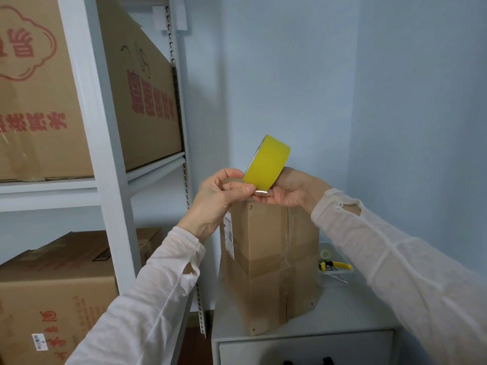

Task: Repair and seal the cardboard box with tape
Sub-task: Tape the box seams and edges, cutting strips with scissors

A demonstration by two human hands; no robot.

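While both hands, left [221, 191], right [292, 188], grip yellow tape roll [266, 160], taped cardboard box [268, 259] upright below

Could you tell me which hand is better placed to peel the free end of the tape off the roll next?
The left hand: its thumb and fingers already pinch at the tape end, while the right hand steadies the yellow tape roll.

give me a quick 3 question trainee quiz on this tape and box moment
1. True or false: the yellow tape roll lies flat on the cardboard box.
2. Which hand pinches the tape's loose end? A) left hand B) right hand
3. Fill in: the yellow-handled pliers lie to the ____ of the box.

Key: 1 false, it is held in the air above the box; 2 A, the right hand holds the roll; 3 right.
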